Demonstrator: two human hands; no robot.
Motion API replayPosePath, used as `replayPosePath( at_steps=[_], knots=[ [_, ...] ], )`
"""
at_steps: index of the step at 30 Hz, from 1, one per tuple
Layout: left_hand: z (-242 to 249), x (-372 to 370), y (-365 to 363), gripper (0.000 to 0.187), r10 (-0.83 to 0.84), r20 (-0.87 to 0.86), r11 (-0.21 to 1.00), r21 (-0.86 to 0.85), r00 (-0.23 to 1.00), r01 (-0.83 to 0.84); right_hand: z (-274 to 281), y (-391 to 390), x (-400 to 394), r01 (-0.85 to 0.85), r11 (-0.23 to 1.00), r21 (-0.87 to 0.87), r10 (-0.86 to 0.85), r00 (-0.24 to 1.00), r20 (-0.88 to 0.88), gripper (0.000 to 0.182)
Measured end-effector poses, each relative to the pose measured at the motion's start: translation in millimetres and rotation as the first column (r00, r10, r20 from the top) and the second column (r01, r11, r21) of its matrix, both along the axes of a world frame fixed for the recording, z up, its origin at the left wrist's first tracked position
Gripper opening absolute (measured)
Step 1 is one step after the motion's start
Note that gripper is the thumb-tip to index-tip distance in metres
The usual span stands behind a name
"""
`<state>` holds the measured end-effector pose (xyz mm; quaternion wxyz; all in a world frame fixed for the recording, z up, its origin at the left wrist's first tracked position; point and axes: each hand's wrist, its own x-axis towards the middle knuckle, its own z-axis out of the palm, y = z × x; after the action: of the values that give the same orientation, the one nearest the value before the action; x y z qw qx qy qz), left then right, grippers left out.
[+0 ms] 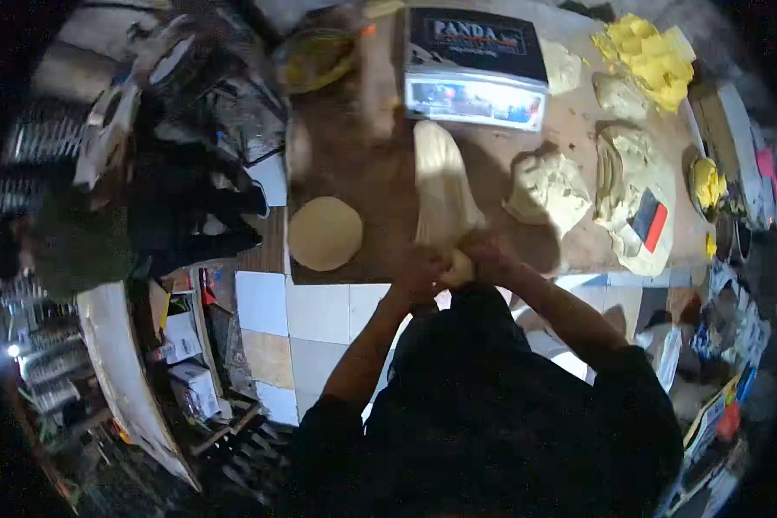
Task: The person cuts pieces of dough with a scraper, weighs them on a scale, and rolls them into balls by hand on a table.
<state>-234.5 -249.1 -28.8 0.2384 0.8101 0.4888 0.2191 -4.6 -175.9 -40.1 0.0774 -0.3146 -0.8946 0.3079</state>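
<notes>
A long pale strip of dough [445, 186] stretches from the box toward me and ends at the table's near edge. My left hand [419, 272] and my right hand [494, 259] are together at that near end, closed around the dough, with a lump of it showing between them. Motion blurs the fingers. To the left lies a flat round of dough [325, 233]. Right of the strip sits a rough dough lump [550, 192], and beyond it a larger folded dough mass [634, 186] carries a red and black scraper [649, 222].
At the back of the brown table [367, 186] stands a black and white box [476, 69] marked PANDA. Yellow crumpled material [647, 56] is at the far right corner, and a bowl [318, 60] at the far left. A person in dark clothes [190, 207] is on the left.
</notes>
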Motion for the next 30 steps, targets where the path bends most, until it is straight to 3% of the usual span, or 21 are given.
replayPosePath(
  at_steps=[2,3,4,5,6,8,9,11,12,14,15,17,19,20,22,23,25,27,29,30],
  knots=[
    [-6,5,-13,0.050,-0.097,0.104,0.966,-0.229,0.990,0.118,-19,0,18,-0.115,0.959,-0.260,0.120,0.993,0.006,0.061],
    [-9,-1,-10,0.049,-0.126,0.149,0.926,-0.337,0.981,0.170,-21,13,29,-0.216,0.949,-0.231,0.218,0.976,-0.017,0.058],
    [13,-2,10,0.048,0.060,0.174,0.983,-0.179,0.983,-0.028,-1,44,28,-0.231,0.953,-0.194,0.227,0.973,-0.041,0.057],
    [13,-11,42,0.050,0.245,0.226,0.947,-0.262,0.943,-0.183,19,76,28,-0.244,0.957,-0.156,0.237,0.969,-0.065,0.056],
    [14,-20,75,0.052,0.426,0.281,0.881,-0.345,0.860,-0.323,23,115,15,-0.110,0.971,-0.213,0.097,0.993,-0.071,0.056],
    [-31,-50,158,0.053,0.620,0.180,0.701,-0.564,0.763,-0.437,22,169,-13,0.200,0.890,-0.410,-0.232,0.972,-0.029,0.056],
    [-44,-56,187,0.051,0.618,0.075,0.707,-0.489,0.782,-0.512,8,169,-21,0.384,0.805,-0.452,-0.470,0.878,-0.092,0.056],
    [26,-41,231,0.056,0.455,0.081,0.857,-0.312,0.887,-0.411,-38,164,-40,0.654,0.519,-0.550,-0.839,0.512,-0.183,0.056],
    [37,-35,243,0.057,0.384,0.068,0.897,-0.266,0.921,-0.354,-55,147,-34,0.659,0.499,-0.563,-0.864,0.433,-0.259,0.055],
    [42,-17,256,0.060,0.259,0.036,0.945,-0.217,0.965,-0.246,-55,91,-31,0.677,0.560,-0.477,-0.826,0.408,-0.390,0.059],
    [36,-2,257,0.061,0.212,0.021,0.956,-0.212,0.977,-0.202,-45,77,-37,0.679,0.639,-0.362,-0.758,0.475,-0.446,0.066],
    [26,22,252,0.064,0.146,-0.024,0.965,-0.218,0.989,-0.148,-30,80,-55,0.573,0.723,-0.385,-0.663,0.420,-0.620,0.086],
    [20,27,254,0.065,0.133,-0.085,0.935,-0.320,0.987,-0.153,-20,93,-56,0.516,0.738,-0.434,-0.663,0.437,-0.608,0.096],
    [22,23,254,0.066,0.132,-0.105,0.901,-0.401,0.986,-0.164,-21,123,-54,0.513,0.711,-0.481,-0.703,0.497,-0.509,0.095],
    [34,10,252,0.068,0.138,-0.105,0.816,-0.551,0.985,-0.173,-49,143,-54,0.493,0.543,-0.679,-0.778,0.600,-0.187,0.091],
    [36,3,237,0.068,0.141,-0.090,0.801,-0.575,0.986,-0.167,-90,134,-48,0.488,0.368,-0.792,-0.762,0.646,0.044,0.088],
    [30,-4,180,0.070,0.143,-0.033,0.808,-0.574,0.989,-0.136,-110,113,-30,0.361,0.365,-0.858,-0.639,0.767,0.051,0.083],
    [19,-4,104,0.072,0.140,0.045,0.827,-0.555,0.989,-0.092,-90,31,-9,0.052,0.676,-0.735,-0.440,0.829,-0.346,0.078],
    [8,1,41,0.073,0.164,0.152,0.774,-0.632,0.975,-0.032,-66,4,-6,-0.151,0.591,-0.792,-0.386,0.810,-0.442,0.076],
    [10,1,26,0.074,0.182,0.194,0.744,-0.668,0.964,-0.006,-47,-2,-12,-0.193,0.349,-0.917,-0.459,0.818,-0.347,0.077]
  ],
)
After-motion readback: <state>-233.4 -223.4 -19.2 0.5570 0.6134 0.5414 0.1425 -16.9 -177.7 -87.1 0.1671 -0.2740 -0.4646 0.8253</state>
